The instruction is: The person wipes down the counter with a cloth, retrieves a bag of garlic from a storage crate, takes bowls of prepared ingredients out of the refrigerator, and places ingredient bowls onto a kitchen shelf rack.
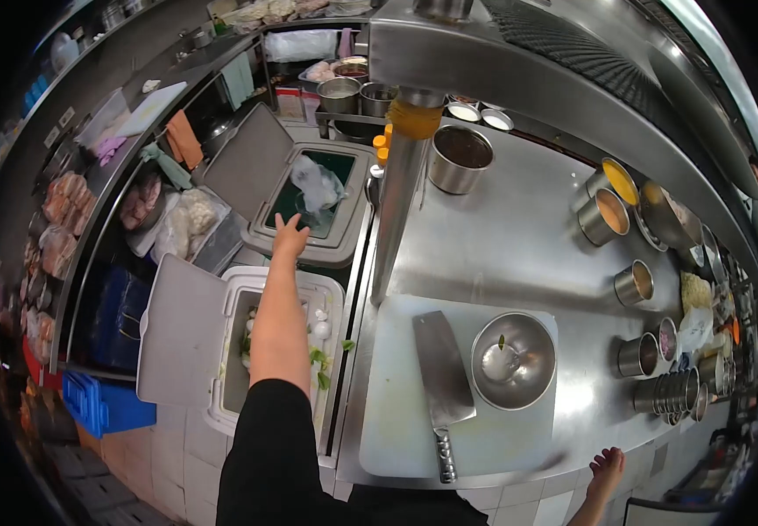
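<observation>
My left hand (pixel 290 235) reaches forward with its fingers spread, at the near edge of an open grey bin (pixel 261 230). Just past my fingertips, a clear crumpled plastic bag (pixel 316 184) shows over the bin's dark green opening; whether it touches anything is unclear. My right hand (pixel 605 472) is low at the right, beyond the counter's front edge, fingers loosely apart and holding nothing. Between my hands, a cleaver (pixel 442 368) and a steel bowl (pixel 513 386) rest on a white cutting board (pixel 396 438). A small green bit lies in the bowl.
Under my left forearm stands a second open bin (pixel 221 399) with vegetable scraps. A steel post (pixel 399 202) rises at the counter's left side. A pot of dark liquid (pixel 460 159) and several metal containers (pixel 668 392) stand on the counter. A blue bin (pixel 112 403) sits on the floor.
</observation>
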Demonstrator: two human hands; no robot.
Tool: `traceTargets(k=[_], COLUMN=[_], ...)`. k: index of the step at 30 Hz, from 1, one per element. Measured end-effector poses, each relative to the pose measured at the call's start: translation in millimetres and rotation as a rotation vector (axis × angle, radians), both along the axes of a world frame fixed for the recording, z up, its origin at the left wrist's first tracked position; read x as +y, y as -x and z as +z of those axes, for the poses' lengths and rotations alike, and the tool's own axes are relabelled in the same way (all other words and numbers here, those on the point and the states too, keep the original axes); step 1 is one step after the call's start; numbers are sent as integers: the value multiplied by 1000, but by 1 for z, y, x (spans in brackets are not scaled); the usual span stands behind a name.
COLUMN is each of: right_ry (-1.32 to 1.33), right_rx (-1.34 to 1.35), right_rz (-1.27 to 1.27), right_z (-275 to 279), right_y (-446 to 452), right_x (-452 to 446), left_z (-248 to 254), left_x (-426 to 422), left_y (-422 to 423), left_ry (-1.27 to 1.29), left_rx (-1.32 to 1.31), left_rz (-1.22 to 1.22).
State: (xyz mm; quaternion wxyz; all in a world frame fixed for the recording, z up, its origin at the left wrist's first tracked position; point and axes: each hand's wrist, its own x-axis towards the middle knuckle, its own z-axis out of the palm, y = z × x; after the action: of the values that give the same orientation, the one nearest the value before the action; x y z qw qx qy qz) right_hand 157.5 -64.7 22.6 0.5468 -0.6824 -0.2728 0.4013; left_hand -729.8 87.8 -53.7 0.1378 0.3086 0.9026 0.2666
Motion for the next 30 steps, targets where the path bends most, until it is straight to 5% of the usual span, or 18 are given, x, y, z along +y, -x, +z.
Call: traceTargets(k=[4,6,7,8,9,11,12,13,16,20,22,28,30], right_ry=[-15,-65,-90,-118,-124,-141,-125,-97,-71,-25,-7,80,64], right_rx=[-39,-34,-42,-91,-109,-213,-169,-156,-84,59,121,228,228], right_rz=[-68,-100,-132,-118,-149,-166,-178,-206,-277,-372,-407,-365,-330], right_z=[-5,-4,-4,-8,-9,-4,-6,-12,-41,-91,-112,-107,-97], right_y=[-1,-6,-9,-16,-20,-25,-39,-56,-112,-192,-223,-317,-349], right_x=[-16,-13,-14,-20,-28,-55,-68,-84,-136,-216,-247,-290,-281], left_z=[-47,-21,-22,-3,-1,94,106,114,133,133,119,105,73], left_x=[-16,-39,-54,-71,-89,-136,-160,-180,-213,-230,-236,-232,-220], left_y=[12,0,-3,-30,-26,-160,-201,-237,-398,-624,-726,-942,-988], left_ry=[-304,-576,-645,-897,-823,-897,-1020,-913,-696,175,377,449,317], left_rx=[248,-139,-103,-532,-655,-680,-828,-1045,-1402,-1147,-1048,-800,-999], left_rz=[-112,-88,-7,93,-61,-31,-278,-302,-976,-1308,-1287,-1676,-1653])
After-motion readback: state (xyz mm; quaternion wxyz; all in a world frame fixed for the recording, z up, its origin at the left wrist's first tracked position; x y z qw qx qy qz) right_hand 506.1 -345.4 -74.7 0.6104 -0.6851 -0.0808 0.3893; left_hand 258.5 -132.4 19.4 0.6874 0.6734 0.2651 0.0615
